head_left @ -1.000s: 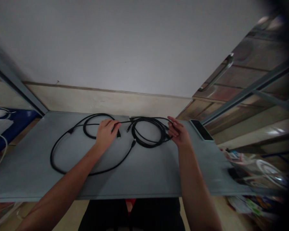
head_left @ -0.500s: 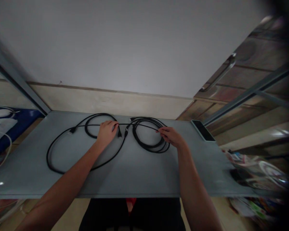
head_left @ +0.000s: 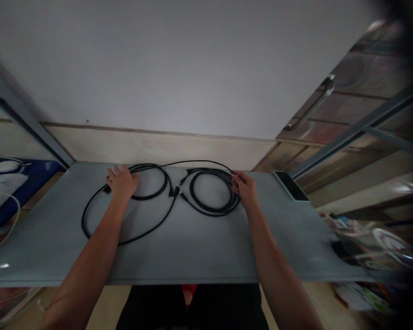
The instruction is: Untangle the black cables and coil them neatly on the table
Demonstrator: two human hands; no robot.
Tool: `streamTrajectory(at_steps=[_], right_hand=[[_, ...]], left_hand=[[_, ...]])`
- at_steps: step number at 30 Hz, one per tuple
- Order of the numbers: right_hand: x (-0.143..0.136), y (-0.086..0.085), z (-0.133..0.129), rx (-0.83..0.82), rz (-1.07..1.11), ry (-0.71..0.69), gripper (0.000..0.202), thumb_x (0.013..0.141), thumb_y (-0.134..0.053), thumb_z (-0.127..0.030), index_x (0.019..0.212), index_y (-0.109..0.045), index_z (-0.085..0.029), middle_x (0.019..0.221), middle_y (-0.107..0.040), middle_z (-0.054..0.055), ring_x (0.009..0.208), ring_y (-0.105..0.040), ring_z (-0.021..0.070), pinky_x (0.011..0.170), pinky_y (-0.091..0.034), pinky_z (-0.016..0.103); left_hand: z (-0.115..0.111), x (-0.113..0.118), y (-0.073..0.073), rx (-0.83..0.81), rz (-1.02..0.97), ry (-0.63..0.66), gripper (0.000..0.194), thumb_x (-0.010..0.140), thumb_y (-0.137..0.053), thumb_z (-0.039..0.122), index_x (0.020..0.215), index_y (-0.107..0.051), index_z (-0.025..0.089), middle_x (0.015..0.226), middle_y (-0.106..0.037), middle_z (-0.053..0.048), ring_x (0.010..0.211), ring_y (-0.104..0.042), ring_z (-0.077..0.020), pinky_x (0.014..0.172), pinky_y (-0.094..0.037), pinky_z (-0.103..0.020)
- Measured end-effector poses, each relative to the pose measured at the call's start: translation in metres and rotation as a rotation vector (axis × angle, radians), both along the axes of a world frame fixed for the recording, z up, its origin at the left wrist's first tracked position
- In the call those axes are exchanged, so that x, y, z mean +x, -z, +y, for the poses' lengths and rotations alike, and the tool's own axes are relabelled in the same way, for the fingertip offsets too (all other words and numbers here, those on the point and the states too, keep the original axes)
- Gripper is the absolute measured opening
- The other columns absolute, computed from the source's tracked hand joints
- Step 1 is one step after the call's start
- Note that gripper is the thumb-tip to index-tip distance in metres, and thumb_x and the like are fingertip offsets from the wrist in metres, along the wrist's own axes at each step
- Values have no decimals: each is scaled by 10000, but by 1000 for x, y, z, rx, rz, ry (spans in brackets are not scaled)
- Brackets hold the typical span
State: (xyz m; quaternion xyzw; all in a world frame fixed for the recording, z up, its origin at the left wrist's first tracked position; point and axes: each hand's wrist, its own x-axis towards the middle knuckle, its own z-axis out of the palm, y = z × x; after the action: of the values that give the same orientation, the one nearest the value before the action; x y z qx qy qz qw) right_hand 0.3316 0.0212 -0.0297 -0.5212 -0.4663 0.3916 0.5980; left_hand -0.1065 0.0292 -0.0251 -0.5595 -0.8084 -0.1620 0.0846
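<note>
My left hand (head_left: pixel 123 184) lies with fingers spread at the left side of a loosely looped black cable (head_left: pixel 147 198), palm down over part of it. A connector end (head_left: pixel 106 189) shows just beside that hand. My right hand (head_left: pixel 244 187) is closed in a pinch on a black cable strand, at the right side of a coiled black cable (head_left: pixel 209 211). The pinched strand arcs along the back of the shelf toward the left loops. Several dark plugs (head_left: pixel 177 190) lie close together between the two coils. A wide single loop (head_left: pixel 147 234) of cable reaches toward the front.
The cables lie on a grey metal shelf (head_left: pixel 192 261) against a wall. A phone-like dark slab with a pale edge (head_left: pixel 292 186) rests at its back right. Metal posts (head_left: pixel 30 121) frame the sides. A clear plastic bag or container (head_left: pixel 375 247) sits at the right end.
My left hand has moved left and its fingers have spread. The strand that ran straight between my hands now bows along the back, and the left coil has more loops. My right hand shifted slightly.
</note>
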Motion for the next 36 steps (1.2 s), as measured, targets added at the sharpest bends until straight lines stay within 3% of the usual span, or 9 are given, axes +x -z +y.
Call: streamTrajectory(at_steps=[4, 7, 11, 16, 22, 27, 36], right_hand=[[-4, -1, 0, 130, 55, 74, 324, 806, -665, -446, 1051, -590, -248, 647, -504, -58, 413, -348, 61, 377, -266, 203], [-6, -3, -2, 162, 32, 116, 308, 838, -628, -466, 1064, -560, -270, 635, -496, -65, 407, -351, 68, 379, -279, 205], [-8, -5, -3, 161, 21, 126, 291, 848, -617, -462, 1059, -559, -269, 622, -496, -67, 401, -360, 68, 378, -287, 205], [-8, -6, -4, 180, 32, 118, 280, 844, -633, -440, 1050, -577, -259, 604, -502, -69, 402, -378, 68, 370, -295, 199], [-9, -6, -3, 140, 7, 129, 291, 843, -620, -466, 1044, -564, -263, 584, -478, -76, 398, -372, 76, 377, -295, 205], [-9, -5, -3, 134, 11, 118, 296, 841, -624, -454, 1057, -568, -260, 595, -487, -71, 409, -378, 75, 377, -303, 203], [-12, -9, -6, 132, 0, 134, 340, 837, -636, -497, 1074, -618, -254, 586, -487, -64, 394, -367, 73, 366, -282, 210]], left_hand=[[4, -20, 2, -128, -25, -62, 559, 903, -494, 457, 1284, -564, 54, 1265, -572, -299, 1204, -499, -471, 938, -413, -612], [6, -22, -1, -150, -30, -18, 412, 915, -466, 364, 1200, -636, 119, 1205, -612, -255, 1120, -569, -414, 855, -473, -519], [10, -24, -4, -165, -122, 41, 368, 907, -480, 288, 1196, -662, 153, 1126, -666, -209, 1015, -635, -338, 813, -495, -426], [11, -24, -9, -70, -153, 26, 346, 907, -506, 330, 1138, -683, 142, 1090, -685, -198, 984, -650, -321, 798, -502, -403], [8, -21, -9, -169, -145, 70, 363, 892, -559, 454, 1033, -694, 148, 1012, -705, -197, 962, -664, -345, 780, -508, -424], [10, -23, -3, -152, -137, 91, 324, 901, -550, 379, 1094, -688, 158, 1057, -704, -190, 983, -663, -333, 792, -510, -414], [13, -36, 0, -85, -104, -37, 346, 899, -528, 346, 1107, -713, 141, 1076, -688, -214, 999, -645, -360, 779, -513, -443]])
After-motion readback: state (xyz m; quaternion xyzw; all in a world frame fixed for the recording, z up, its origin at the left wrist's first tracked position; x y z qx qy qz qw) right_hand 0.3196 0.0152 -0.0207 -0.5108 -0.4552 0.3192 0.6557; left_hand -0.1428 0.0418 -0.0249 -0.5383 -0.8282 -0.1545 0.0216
